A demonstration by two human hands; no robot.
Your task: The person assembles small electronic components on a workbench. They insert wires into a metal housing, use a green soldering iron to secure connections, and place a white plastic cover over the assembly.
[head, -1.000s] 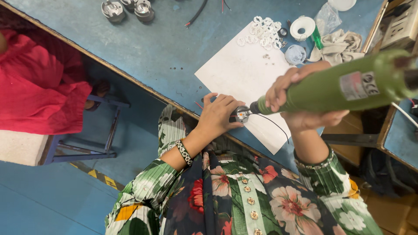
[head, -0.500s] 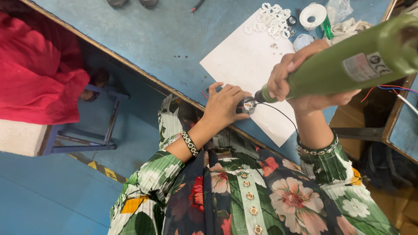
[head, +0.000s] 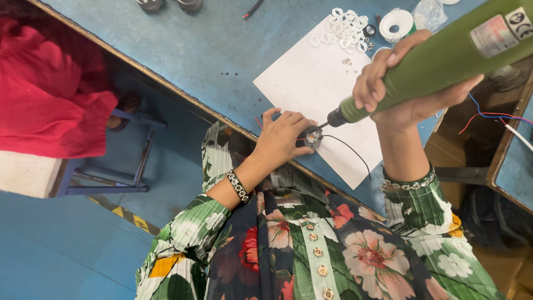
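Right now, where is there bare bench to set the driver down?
Bare blue bench top lies between the white sheet and the near edge. Crowded: white washers and tape roll by the sheet's far corner, and the left hand on the small round part.

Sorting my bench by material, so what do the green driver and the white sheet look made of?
Green driver: likely moulded plastic, matte with a soft sheen, held in the right hand. White sheet: probably paper, thin, flat and dull. The left hand steadies a small round part.

Assembly workshop, blue workbench (head: 166,50), electric screwdriver (head: 438,61), loose wires (head: 488,116)
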